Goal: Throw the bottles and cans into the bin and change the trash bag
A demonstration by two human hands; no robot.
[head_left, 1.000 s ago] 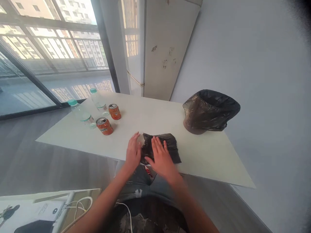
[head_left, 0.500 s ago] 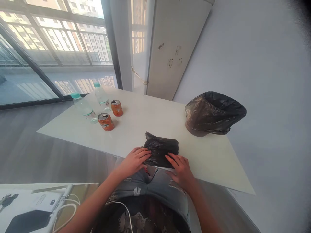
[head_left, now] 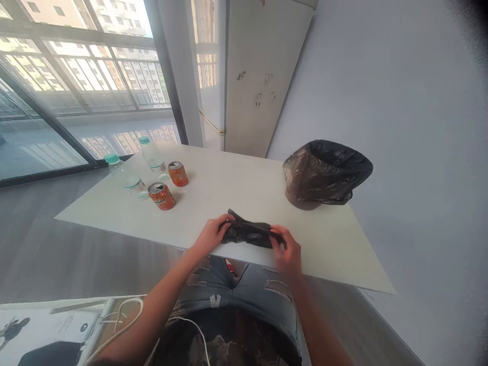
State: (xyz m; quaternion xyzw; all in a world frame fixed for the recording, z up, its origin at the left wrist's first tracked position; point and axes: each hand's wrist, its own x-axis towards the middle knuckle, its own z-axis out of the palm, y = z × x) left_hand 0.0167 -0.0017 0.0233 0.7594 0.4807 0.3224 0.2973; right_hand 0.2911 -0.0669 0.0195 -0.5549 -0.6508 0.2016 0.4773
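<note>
A black plastic bag [head_left: 249,234], folded into a narrow strip, lies on the white table [head_left: 213,188] close to its front edge. Its left end is pinched between the thumb and fingers of my left hand [head_left: 213,234]. At the other end, my right hand [head_left: 286,249] grips the bag the same way, slightly blurred. A loose corner of the plastic sticks up beside my left fingers. Farther right stands a bin [head_left: 301,201] lined with another black bag [head_left: 324,173], whose mouth hangs open over the rim.
Two orange cans [head_left: 162,197] and two clear bottles with teal caps [head_left: 127,178] stand at the table's left. A wall [head_left: 412,178] runs along the right. At lower left are a white box [head_left: 49,330] and a white cable [head_left: 129,305].
Both hands have gone from lying flat on the bag to gripping its ends. The bag's near edge has been folded away from me, making it narrower. The view has shifted slightly.
</note>
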